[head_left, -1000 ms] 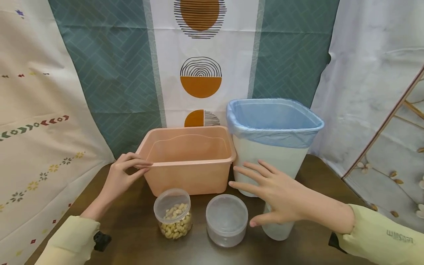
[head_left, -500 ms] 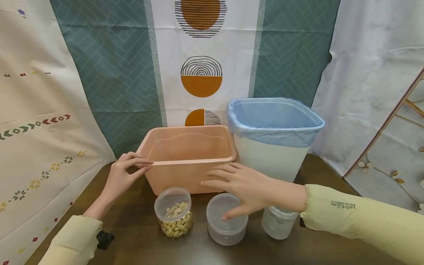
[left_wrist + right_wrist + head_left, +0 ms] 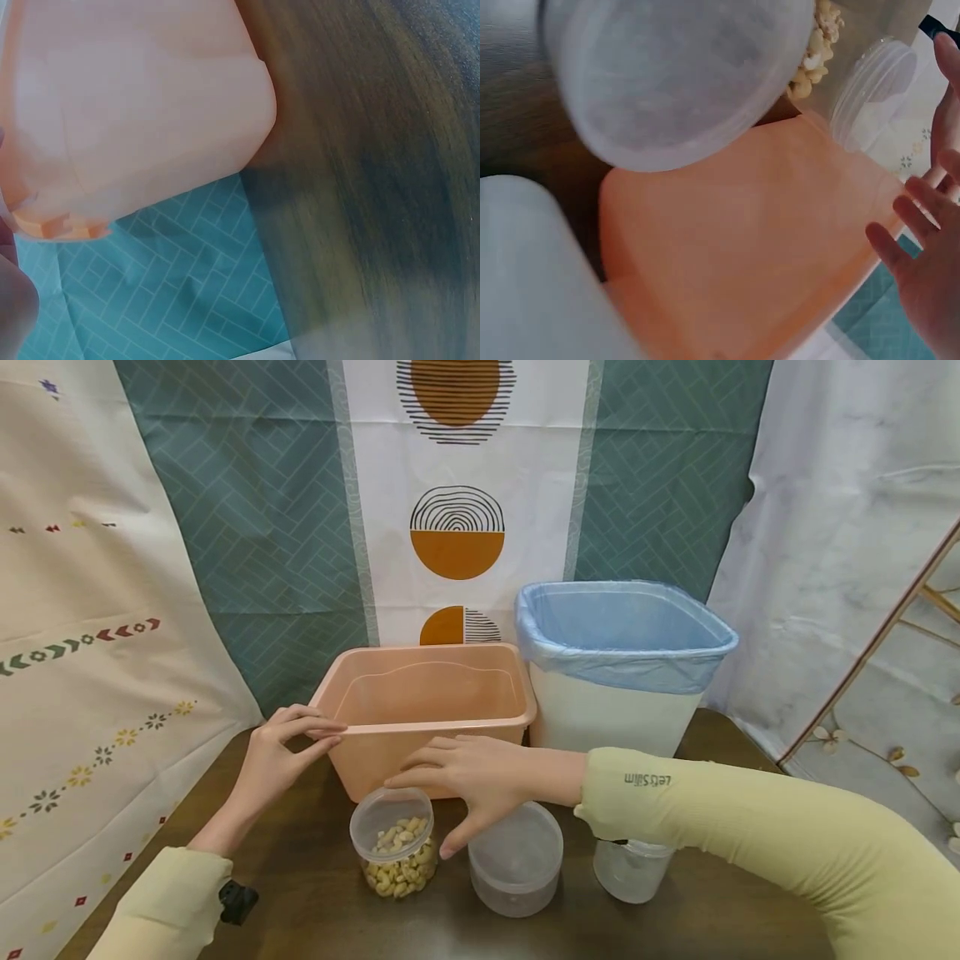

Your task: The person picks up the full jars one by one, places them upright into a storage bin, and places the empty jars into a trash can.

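Note:
My left hand [image 3: 281, 756] pinches the rim of a peach plastic basin [image 3: 352, 756] at its front left corner, fingers over the edge and thumb below. In the left wrist view the basin wall [image 3: 150, 112] fills the upper left. My right hand [image 3: 472, 777], fingers spread and holding nothing, hovers beside a clear lidded jar of cashews [image 3: 399, 868]. Its fingertips reach the jar's lid edge in the head view; whether they touch cannot be told. Under that hand stands a wide clear lidded tub [image 3: 517, 881]. The right wrist view shows the right hand [image 3: 934, 277] apart from the jar lid [image 3: 870, 94].
Another clear lidded jar [image 3: 633, 872] stands at right, partly under the right sleeve [image 3: 675, 797]. Behind it rises a tall white bin [image 3: 607, 714] with a blue liner [image 3: 622, 668]. Everything sits on a dark wooden table [image 3: 315, 902]; patterned cloths hang behind and at the sides.
My right hand has swept left from the white bin, over the wide tub, to the cashew jar. The left hand has stayed on the basin rim.

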`<control>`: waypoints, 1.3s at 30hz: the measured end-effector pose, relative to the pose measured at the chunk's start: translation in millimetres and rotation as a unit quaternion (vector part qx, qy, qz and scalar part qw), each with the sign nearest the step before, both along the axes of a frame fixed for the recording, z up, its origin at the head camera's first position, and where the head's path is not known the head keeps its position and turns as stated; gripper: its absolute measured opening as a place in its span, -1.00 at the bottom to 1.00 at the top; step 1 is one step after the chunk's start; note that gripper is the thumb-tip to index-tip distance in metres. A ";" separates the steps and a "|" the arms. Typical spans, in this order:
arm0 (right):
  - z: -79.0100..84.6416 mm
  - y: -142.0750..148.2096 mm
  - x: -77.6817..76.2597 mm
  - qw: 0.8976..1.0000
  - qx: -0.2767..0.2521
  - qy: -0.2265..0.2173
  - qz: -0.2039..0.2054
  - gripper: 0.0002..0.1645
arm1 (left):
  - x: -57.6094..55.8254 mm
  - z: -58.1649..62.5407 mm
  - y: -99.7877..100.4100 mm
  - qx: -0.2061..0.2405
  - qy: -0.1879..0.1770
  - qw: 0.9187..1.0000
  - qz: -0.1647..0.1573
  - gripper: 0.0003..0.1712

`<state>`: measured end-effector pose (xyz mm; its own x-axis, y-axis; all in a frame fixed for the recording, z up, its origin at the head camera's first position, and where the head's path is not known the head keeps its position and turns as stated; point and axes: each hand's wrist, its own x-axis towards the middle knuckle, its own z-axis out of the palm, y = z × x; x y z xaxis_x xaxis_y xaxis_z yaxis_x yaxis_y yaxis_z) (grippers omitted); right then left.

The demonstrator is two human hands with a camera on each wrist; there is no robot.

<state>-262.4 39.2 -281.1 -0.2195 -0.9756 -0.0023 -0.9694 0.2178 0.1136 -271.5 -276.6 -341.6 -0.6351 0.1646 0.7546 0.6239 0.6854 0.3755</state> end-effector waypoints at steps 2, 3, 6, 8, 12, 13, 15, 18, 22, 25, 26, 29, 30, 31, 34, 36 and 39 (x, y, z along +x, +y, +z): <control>-0.6 -11.9 -4.1 1.000 0.009 -0.014 0.016 0.13 | 0.4 0.3 -0.2 0.001 -0.001 1.000 0.001 -0.68; -1.2 -17.6 -6.4 0.999 0.014 -0.017 0.025 0.14 | 0.6 0.3 -0.2 0.003 -0.002 1.000 0.002 -0.69; -2.6 -33.8 -12.7 0.998 0.034 -0.021 0.041 0.12 | 0.5 -0.7 0.1 0.004 -0.001 1.000 0.003 -0.69; -3.1 -42.7 -16.5 0.998 0.049 -0.016 0.046 0.15 | 0.6 -1.3 0.4 0.005 -0.001 1.000 0.004 -0.69; -3.2 -55.8 -22.8 0.995 0.085 -0.012 0.051 0.14 | 0.7 -1.8 1.0 0.006 -0.004 1.000 0.003 -0.70; -3.1 -58.0 -24.0 0.994 0.094 -0.016 0.051 0.14 | 0.8 -1.7 1.0 0.006 -0.006 1.000 0.003 -0.70; -3.7 -61.5 -25.9 0.992 0.112 -0.031 0.045 0.12 | 1.1 -1.6 0.9 0.006 -0.008 1.000 0.003 -0.70; -5.0 -65.5 -27.2 0.989 0.137 -0.057 0.026 0.13 | 1.3 -0.9 0.5 0.008 -0.012 1.000 0.005 -0.70; -8.1 -69.9 -28.2 0.982 0.161 -0.098 -0.002 0.19 | 1.0 0.1 -0.3 0.012 -0.018 1.000 0.005 -0.70; -11.2 -72.8 -28.7 0.978 0.165 -0.127 -0.009 0.23 | 0.4 0.2 -0.9 0.015 -0.023 1.000 0.004 -0.71; -11.9 -73.6 -28.6 0.977 0.165 -0.131 -0.008 0.23 | 0.2 0.1 -1.1 0.016 -0.024 1.000 0.003 -0.71; -13.1 -75.8 -27.1 0.978 0.162 -0.131 -0.008 0.22 | 0.4 -0.1 -1.2 0.019 -0.026 0.999 0.003 -0.71; -13.3 -76.7 -26.4 0.979 0.161 -0.128 -0.009 0.20 | 0.5 -0.3 -1.1 0.019 -0.025 0.999 0.003 -0.71; -13.1 -77.2 -25.6 0.979 0.160 -0.125 -0.011 0.19 | 0.8 -0.3 -0.9 0.020 -0.026 0.999 0.003 -0.71; -13.1 -78.4 -23.8 0.980 0.158 -0.121 -0.014 0.16 | 1.1 -0.9 0.0 0.019 -0.027 0.999 0.003 -0.71; -12.4 -78.3 -22.7 0.980 0.158 -0.120 -0.013 0.15 | 0.9 -1.5 0.5 0.019 -0.026 0.999 0.001 -0.71; -8.2 -77.0 -21.1 0.981 0.155 -0.116 -0.007 0.17 | 0.3 -2.4 0.8 0.020 -0.021 1.000 -0.001 -0.71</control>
